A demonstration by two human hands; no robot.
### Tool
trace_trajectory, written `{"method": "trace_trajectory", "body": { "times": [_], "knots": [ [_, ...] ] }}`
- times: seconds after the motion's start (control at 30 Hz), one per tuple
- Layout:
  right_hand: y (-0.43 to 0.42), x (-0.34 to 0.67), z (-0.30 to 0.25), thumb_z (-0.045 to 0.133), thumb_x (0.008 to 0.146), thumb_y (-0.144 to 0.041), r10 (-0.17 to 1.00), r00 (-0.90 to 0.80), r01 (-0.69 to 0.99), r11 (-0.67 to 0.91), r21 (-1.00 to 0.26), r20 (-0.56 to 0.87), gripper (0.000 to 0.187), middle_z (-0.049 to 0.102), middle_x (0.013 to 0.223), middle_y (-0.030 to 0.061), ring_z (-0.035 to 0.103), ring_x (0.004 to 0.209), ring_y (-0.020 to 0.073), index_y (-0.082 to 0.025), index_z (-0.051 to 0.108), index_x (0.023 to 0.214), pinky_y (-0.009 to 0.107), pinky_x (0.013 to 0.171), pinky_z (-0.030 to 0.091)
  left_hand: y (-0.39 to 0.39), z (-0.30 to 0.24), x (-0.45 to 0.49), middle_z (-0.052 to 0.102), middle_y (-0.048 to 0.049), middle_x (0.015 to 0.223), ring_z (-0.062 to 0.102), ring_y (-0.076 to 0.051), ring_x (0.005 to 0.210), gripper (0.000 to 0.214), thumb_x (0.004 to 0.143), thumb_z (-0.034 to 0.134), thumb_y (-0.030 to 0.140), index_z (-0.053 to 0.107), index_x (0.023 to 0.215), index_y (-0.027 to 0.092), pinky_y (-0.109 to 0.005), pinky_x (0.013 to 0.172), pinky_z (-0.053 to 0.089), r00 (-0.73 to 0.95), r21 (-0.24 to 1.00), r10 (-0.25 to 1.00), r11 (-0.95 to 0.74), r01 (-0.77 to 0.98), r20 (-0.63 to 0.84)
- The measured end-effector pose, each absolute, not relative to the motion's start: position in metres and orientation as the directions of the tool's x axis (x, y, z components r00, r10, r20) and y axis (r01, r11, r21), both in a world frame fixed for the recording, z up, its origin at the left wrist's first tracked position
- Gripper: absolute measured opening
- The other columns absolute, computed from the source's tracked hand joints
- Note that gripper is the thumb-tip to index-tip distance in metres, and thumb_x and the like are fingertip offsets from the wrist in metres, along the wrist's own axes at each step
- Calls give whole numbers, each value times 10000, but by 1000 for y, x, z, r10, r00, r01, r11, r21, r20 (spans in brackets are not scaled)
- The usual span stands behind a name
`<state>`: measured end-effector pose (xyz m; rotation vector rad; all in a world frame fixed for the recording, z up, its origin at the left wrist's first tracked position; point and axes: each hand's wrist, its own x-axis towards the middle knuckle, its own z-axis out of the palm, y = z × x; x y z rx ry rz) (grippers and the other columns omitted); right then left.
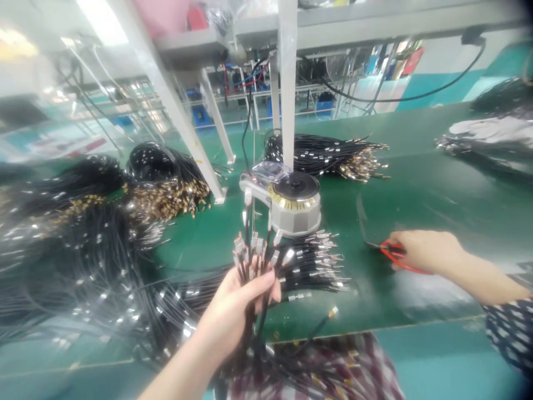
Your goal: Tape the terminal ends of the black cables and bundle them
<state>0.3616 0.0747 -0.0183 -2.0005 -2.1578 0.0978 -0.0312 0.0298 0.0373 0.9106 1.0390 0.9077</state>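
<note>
My left hand (245,305) is closed around a bunch of black cables (263,316). Their white-tagged ends (256,244) stick up above my fingers, and the lower lengths hang toward my lap. My right hand (425,250), off to the right over the table, grips a red-handled hand tool (402,262); its slim metal tip points left, and blur hides whether it is scissors or pliers. Just behind my left hand lies a bundle of black cables (310,261) with stripped, silvery ends. A round white device with a black top disc (296,186) stands beyond it.
Heaps of black cables (104,266) cover the left side of the green table (416,194). Another cable bundle (320,155) lies behind the device, by a white post (288,83). White gloves or cloth (495,130) rest at the far right. A shelf (375,28) spans overhead.
</note>
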Motion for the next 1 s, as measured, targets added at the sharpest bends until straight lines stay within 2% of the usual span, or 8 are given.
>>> {"method": "trace_trajectory", "body": {
  "times": [0.1, 0.17, 0.3, 0.4, 0.57, 0.7, 0.87, 1.0],
  "knots": [
    [76, 351, 1, 695, 641, -134, 999, -2, 1000, 3, -27, 48, 83, 682, 670, 144, 619, 574, 283, -198, 669, 687, 356, 498, 304, 27, 36, -33, 602, 7, 578, 433, -96, 541, 188, 830, 701, 317, 630, 795, 147, -227, 519, 295, 219, 911, 924, 358, -207, -313],
    [72, 330, 20, 691, 678, -157, 999, -43, 992, 44, -116, 12, 84, 710, 751, 158, 648, 649, 310, -193, 691, 754, 368, 522, 353, 26, 36, -32, 599, 8, 577, 467, -112, 571, 178, 841, 691, 315, 630, 799, 153, -232, 555, 327, 223, 908, 925, 357, -220, -309],
    [60, 245, 53, 662, 803, -400, 941, -288, 653, 56, -755, -179, 354, 716, 883, 84, 665, 750, 218, -168, 679, 1069, 336, 678, 508, 30, 36, -26, 600, 8, 586, 501, -123, 615, 214, 854, 682, 305, 602, 718, 160, -238, 618, 362, 236, 929, 933, 319, -190, -272],
    [58, 177, 61, 663, 811, -393, 887, -425, 270, -66, -960, -181, 440, 688, 856, 44, 624, 665, 145, -138, 626, 1168, 268, 603, 497, 30, 33, -24, 600, 3, 597, 507, -118, 632, 230, 850, 689, 306, 606, 705, 148, -232, 632, 372, 260, 944, 934, 292, -156, -246],
    [65, 125, 67, 657, 823, -364, 795, -603, 99, -7, -995, -66, 213, 685, 724, 17, 617, 598, 130, -154, 678, 797, 248, 577, 495, 19, 25, -34, 647, -16, 653, 406, -75, 495, 312, 772, 763, 372, 612, 929, 149, -212, 465, 285, 358, 919, 885, 367, -146, -297],
    [72, 118, 66, 714, 769, -262, 726, -685, 90, 1, -996, -62, 110, 690, 726, 0, 618, 552, 114, -167, 683, 815, 215, 512, 477, 11, 23, -39, 648, -32, 651, 413, -60, 457, 343, 681, 827, 364, 618, 816, 128, -199, 425, 286, 358, 907, 877, 393, -151, -320],
    [73, 127, 55, 764, 706, -176, 817, -561, -89, -224, -971, -137, 193, 681, 646, -18, 630, 544, 100, -149, 652, 860, 221, 574, 510, 13, 22, -29, 646, -35, 528, 366, -41, 366, 307, 722, 784, 386, 621, 771, 131, -186, 379, 209, 243, 920, 941, 298, -253, -238],
    [68, 132, 46, 763, 716, -213, 868, -476, -132, -229, -964, -141, 161, 695, 649, 0, 624, 547, 92, -134, 679, 829, 223, 589, 507, 15, 14, -23, 654, -37, 541, 371, -31, 350, 291, 763, 751, 395, 647, 783, 123, -182, 380, 188, 200, 934, 958, 254, -250, -207]
  ]
}}
